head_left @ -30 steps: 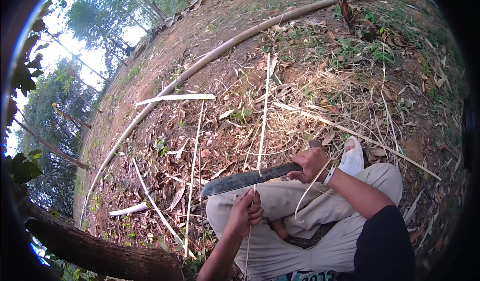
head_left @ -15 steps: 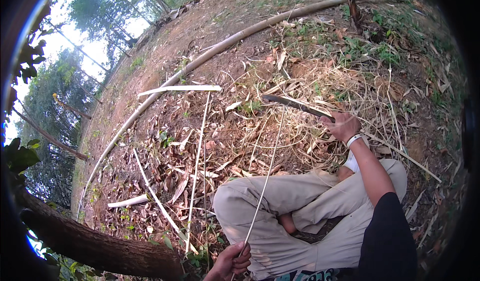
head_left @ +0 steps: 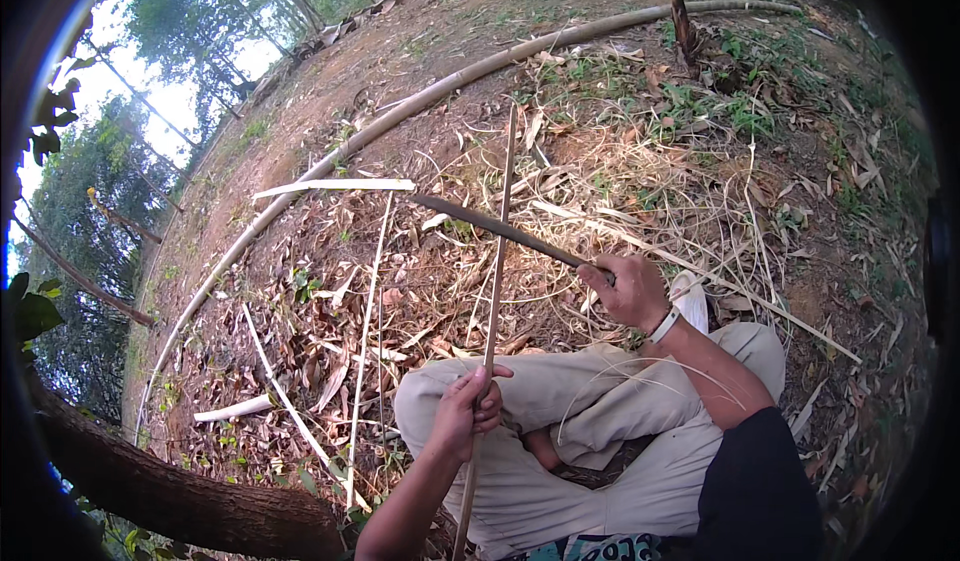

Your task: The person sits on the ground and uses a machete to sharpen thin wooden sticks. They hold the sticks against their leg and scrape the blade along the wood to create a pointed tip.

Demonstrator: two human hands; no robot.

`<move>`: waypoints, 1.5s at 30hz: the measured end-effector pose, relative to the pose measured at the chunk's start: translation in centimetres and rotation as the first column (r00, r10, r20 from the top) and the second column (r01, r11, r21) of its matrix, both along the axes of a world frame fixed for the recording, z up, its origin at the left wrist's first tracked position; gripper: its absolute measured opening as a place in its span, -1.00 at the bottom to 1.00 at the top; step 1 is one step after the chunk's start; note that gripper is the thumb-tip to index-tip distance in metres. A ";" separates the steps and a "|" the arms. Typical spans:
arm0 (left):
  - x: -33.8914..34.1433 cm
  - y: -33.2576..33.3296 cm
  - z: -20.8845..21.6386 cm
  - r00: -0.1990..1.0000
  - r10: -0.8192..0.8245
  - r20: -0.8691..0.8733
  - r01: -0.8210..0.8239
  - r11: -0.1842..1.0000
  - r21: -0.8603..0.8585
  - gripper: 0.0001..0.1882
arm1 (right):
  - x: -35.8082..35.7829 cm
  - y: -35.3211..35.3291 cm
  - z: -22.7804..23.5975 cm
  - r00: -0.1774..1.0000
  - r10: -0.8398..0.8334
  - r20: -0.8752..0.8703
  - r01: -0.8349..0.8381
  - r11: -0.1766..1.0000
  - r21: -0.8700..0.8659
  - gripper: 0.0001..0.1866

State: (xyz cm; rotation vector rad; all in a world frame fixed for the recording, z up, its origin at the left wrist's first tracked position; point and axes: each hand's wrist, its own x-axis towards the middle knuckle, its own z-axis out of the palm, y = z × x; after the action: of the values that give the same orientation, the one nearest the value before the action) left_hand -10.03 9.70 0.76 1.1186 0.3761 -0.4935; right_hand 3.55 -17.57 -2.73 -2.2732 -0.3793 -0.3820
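Observation:
My left hand, its fingers wrapped round, holds a long, narrow bamboo strip that stands tilted up over my lap. In my right hand is the handle of a long dark-bladed knife, its tip pointing to the left. The blade crosses the strip above my left hand; whether the two touch I cannot tell. Thin, pale curled slivers arc over my trouser leg near the right forearm. A white band circles my right wrist.
Beyond lies a long bamboo pole, curving across the ground. Pale split pieces rest at left, another long pale strip at right, amid tangled shavings and dry leaves. A thick trunk slants across the lower left.
The strip in my left hand now shows its broader face, and that hand has risen. The knife has moved left and down, its blade now across the strip. Curled slivers show over my leg.

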 end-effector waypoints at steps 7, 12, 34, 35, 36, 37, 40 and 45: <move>5.2 -5.4 -0.1 0.983 0.112 0.147 -0.137 0.975 0.172 -0.76 | -3.7 1.5 0.5 0.979 0.171 0.108 -0.149 0.971 -0.187 -0.40; 3.9 -4.2 -3.0 0.954 -0.050 0.297 -0.114 0.854 0.508 -0.67 | -4.1 2.2 -0.2 0.963 0.262 0.071 -0.242 0.948 -0.207 -0.39; -4.2 1.9 0.8 0.987 0.149 -0.062 -0.146 0.988 0.047 -0.80 | 2.0 -0.2 -2.7 0.996 -0.006 -0.085 0.033 0.949 0.315 -0.35; -2.7 1.7 0.7 0.988 0.141 -0.061 -0.139 0.990 0.028 -0.80 | 0.4 1.3 -2.0 0.997 0.067 -0.031 -0.053 0.945 0.323 -0.35; -1.4 1.3 0.6 0.992 0.117 -0.036 -0.115 0.992 0.043 -0.79 | -0.5 1.8 -2.2 0.986 0.158 -0.050 -0.142 0.963 0.230 -0.35; -0.3 0.9 0.7 0.996 0.092 -0.009 -0.091 0.994 0.064 -0.78 | -1.8 2.2 -1.3 0.978 0.194 -0.080 -0.183 0.974 0.136 -0.36; 2.6 -0.9 0.4 0.999 0.043 0.007 -0.044 0.997 0.065 -0.80 | -3.8 3.1 -2.0 0.965 0.260 0.026 -0.257 0.964 -0.073 -0.38; 3.7 -3.3 -1.0 0.999 0.044 0.003 -0.044 0.998 0.035 -0.79 | -5.3 3.8 -2.0 0.943 0.325 0.070 -0.317 0.942 -0.113 -0.35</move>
State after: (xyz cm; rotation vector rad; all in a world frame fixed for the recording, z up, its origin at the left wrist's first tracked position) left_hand -6.35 6.43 -0.24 1.1422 0.4083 -0.4484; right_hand -1.70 -13.78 -4.75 -2.2435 -0.8196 -0.2991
